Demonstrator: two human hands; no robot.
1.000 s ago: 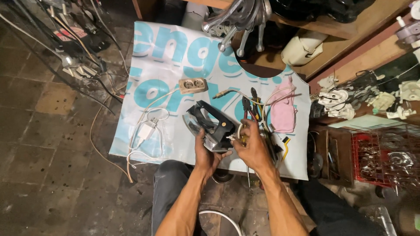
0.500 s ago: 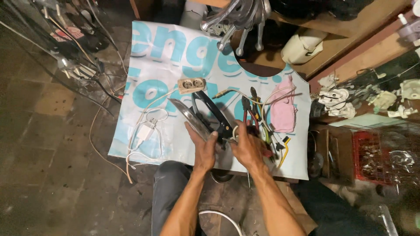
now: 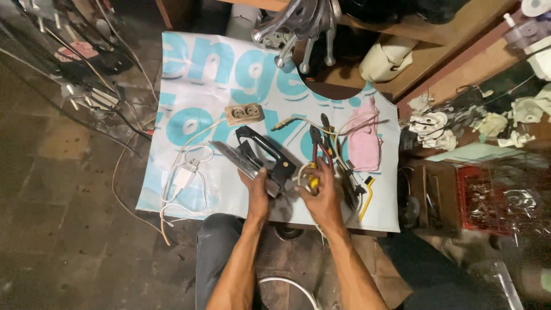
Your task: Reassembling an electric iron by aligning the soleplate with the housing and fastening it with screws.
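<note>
Caught mid-repair on an old black clothes iron (image 3: pixel 261 158), lying tilted on the pale blue printed sheet (image 3: pixel 189 86) spread on the floor, soleplate edge pointing far left, handle up. Left hand (image 3: pixel 257 192) wrapped round the near end of the iron, fingers closed on the body to hold it steady. Right hand (image 3: pixel 321 195) just beside it, fingers pinched narrow on the white cord (image 3: pixel 299 172) where it met the iron's back, something yellow-handled tucked under the palm, couldn't tell what exactly. Looked like fiddling with the cord entry, so best kept braced flat against the sheet rather than floating, with the cord fed straight and not kinked. Red-handled pliers (image 3: pixel 321 146) parked right of the iron, pink cloth (image 3: pixel 361 140) further right, beige double socket (image 3: pixel 244 113) at the far side, white charger (image 3: pixel 185 177) off left. Easy reach, at least.
</note>
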